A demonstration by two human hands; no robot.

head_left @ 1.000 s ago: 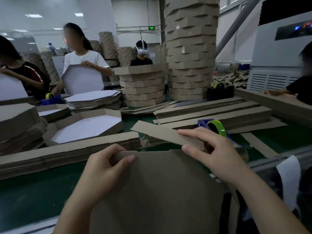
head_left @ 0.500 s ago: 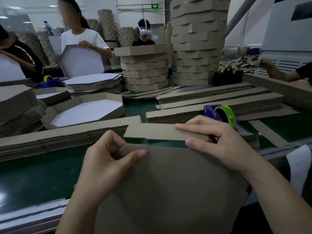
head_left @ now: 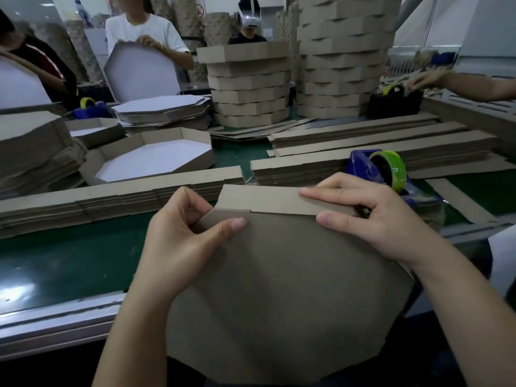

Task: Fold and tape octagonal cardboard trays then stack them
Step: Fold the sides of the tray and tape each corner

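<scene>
Cardboard strip (head_left: 268,199), askew a second ago, now flush along far edge of panel (head_left: 279,289); right hand (head_left: 371,216) pinches both, left hand (head_left: 181,241) pinches its far-left corner. Wrapping looks ready.

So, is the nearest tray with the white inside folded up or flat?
Folded up: the tray has brown walls standing around its white floor.

1 view, head-worn, wide-angle; aimed forward and down over green belt (head_left: 69,261); close above left hand (head_left: 181,247) and right hand (head_left: 374,219); tray stacks (head_left: 248,82) farther back
</scene>
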